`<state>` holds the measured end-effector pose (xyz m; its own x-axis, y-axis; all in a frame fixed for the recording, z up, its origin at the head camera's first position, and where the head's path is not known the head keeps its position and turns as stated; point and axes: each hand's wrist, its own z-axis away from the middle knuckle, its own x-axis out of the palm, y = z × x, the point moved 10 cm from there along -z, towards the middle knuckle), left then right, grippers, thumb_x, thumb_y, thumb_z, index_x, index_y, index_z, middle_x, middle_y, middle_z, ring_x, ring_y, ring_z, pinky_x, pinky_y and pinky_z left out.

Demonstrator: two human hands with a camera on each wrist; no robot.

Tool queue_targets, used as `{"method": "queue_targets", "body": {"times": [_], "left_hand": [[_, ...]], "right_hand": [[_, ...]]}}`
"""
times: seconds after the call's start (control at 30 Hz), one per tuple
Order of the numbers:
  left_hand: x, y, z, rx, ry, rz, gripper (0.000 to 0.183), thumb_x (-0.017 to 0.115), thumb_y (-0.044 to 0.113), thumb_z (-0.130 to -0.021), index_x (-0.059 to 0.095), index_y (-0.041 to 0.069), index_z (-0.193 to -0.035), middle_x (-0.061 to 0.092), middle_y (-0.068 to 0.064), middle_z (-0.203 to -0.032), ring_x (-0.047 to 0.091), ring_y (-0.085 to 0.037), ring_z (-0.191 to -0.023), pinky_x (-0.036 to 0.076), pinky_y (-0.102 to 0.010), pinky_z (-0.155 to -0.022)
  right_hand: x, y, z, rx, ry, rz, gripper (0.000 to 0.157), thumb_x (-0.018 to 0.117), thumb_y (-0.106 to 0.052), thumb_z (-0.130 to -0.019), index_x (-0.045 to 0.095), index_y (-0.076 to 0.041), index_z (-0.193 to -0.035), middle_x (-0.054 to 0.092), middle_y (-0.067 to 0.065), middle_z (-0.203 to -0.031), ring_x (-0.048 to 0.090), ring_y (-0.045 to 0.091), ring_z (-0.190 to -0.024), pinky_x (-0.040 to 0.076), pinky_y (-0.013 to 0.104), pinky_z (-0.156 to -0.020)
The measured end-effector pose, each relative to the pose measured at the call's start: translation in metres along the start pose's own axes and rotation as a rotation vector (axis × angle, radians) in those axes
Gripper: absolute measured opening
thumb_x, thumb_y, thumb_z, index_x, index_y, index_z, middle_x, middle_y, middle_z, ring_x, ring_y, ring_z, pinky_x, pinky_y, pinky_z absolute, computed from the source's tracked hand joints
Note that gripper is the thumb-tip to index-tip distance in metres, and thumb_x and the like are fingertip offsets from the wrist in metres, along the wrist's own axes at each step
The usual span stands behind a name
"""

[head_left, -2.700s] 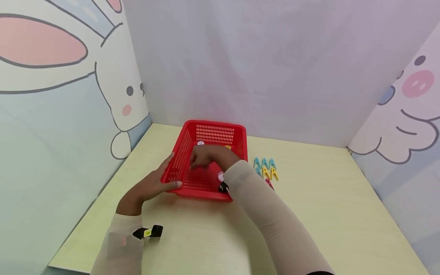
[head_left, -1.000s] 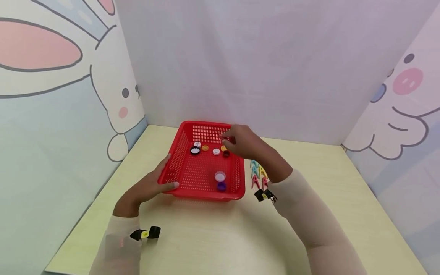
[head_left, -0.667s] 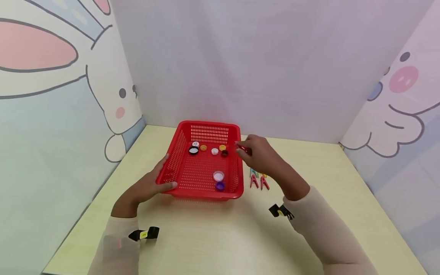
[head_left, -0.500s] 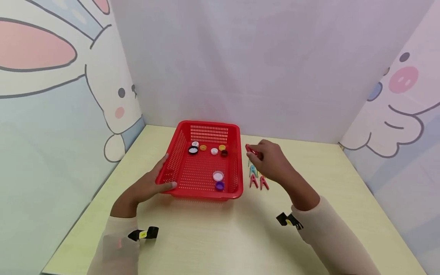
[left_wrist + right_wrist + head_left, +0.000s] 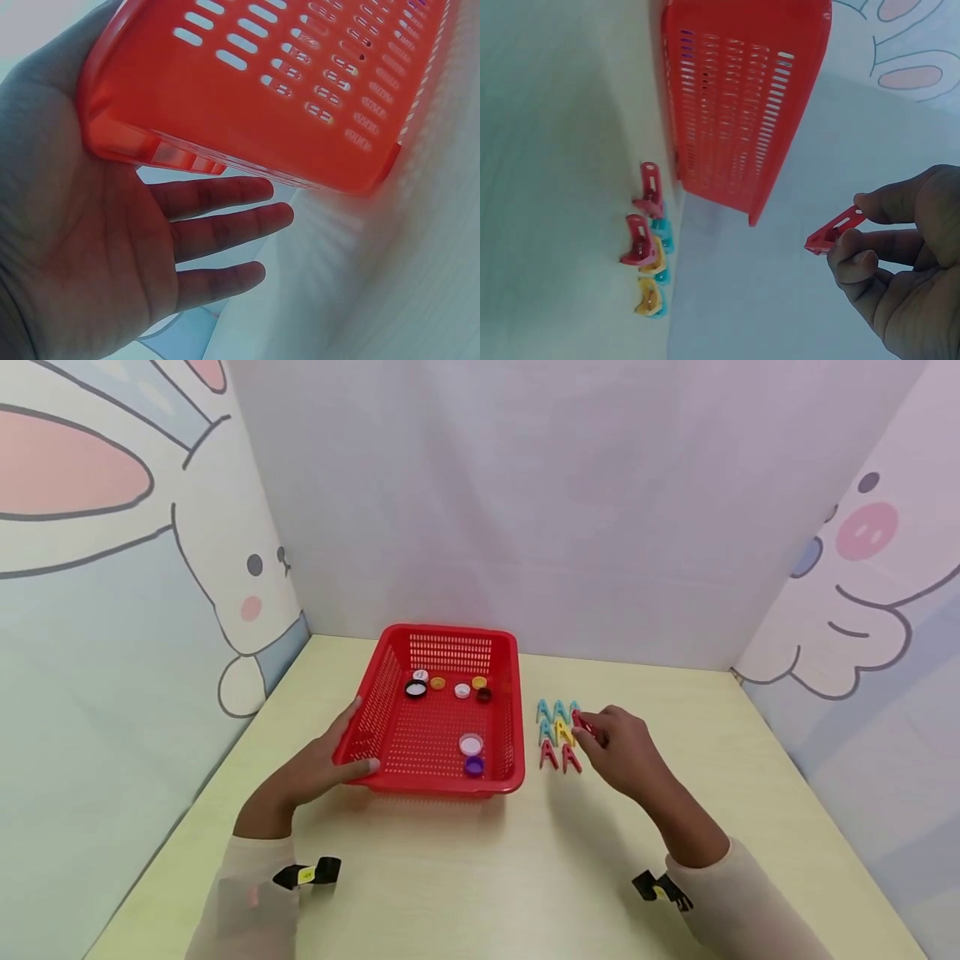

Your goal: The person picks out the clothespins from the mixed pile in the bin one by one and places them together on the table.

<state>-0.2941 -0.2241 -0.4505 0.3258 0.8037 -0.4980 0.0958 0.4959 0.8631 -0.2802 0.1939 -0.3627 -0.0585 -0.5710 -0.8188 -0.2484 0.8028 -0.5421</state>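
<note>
My left hand (image 5: 315,770) holds the front left corner of a red plastic basket (image 5: 512,710), thumb over the rim. In the left wrist view, three straight fingers (image 5: 232,229) extend beneath the basket's corner. My right hand (image 5: 626,752) pinches a red clothespin (image 5: 838,229) between thumb and fingers, above the table on the basket's right. Close by on the table lie blue clothespins (image 5: 559,710), a yellow clothespin (image 5: 564,732) and two red clothespins (image 5: 549,755), in rows. My right hand hides part of the rows in the head view.
Several bottle caps lie in the basket: a black-rimmed cap (image 5: 416,690), a white cap (image 5: 462,691) and a brown cap (image 5: 484,695) toward the back, a purple cap (image 5: 474,766) at the front right. Walls enclose the pale table (image 5: 675,718) at the back and sides.
My right hand has come up out of the basket with a red clothespin, crossed the right rim and moved right and nearer, over the clothespin rows. My left hand has stayed at the corner.
</note>
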Motion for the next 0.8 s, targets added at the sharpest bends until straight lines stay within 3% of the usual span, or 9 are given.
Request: {"method": "queue_targets", "body": {"times": [0.4,0.6,0.8], "left_hand": [[0.0,0.0,-0.002,0.021,-0.009,0.025,0.124,0.084,0.038,-0.09,-0.003,0.028,-0.177,0.04,-0.022,-0.162,0.044,-0.046,-0.145,0.068,-0.044,-0.089],[-0.005,-0.004,0.002,0.026,-0.007,0.024,0.12,0.082,0.034,-0.093,-0.004,0.03,-0.177,0.042,-0.022,-0.159,0.045,-0.046,-0.144,0.068,-0.042,-0.088],[0.0,-0.002,-0.002,0.045,-0.022,0.043,0.12,0.082,0.034,-0.093,-0.003,0.031,-0.177,0.041,-0.021,-0.16,0.045,-0.046,-0.145,0.068,-0.043,-0.089]], "right_hand": [[0.01,0.035,0.006,0.02,0.051,0.006,0.032,0.071,-0.018,-0.106,0.078,0.005,-0.128,0.062,0.01,-0.085,0.047,0.02,-0.071,0.04,0.031,-0.055],[0.026,0.047,-0.001,0.035,-0.011,-0.008,0.033,0.069,-0.02,-0.108,0.077,0.004,-0.129,0.055,0.009,-0.076,0.045,0.02,-0.068,0.038,0.033,-0.057],[0.037,0.071,-0.004,0.146,-0.1,-0.014,0.037,0.069,-0.02,-0.108,0.073,0.005,-0.136,0.059,0.012,-0.085,0.049,0.021,-0.07,0.042,0.034,-0.059]]}}
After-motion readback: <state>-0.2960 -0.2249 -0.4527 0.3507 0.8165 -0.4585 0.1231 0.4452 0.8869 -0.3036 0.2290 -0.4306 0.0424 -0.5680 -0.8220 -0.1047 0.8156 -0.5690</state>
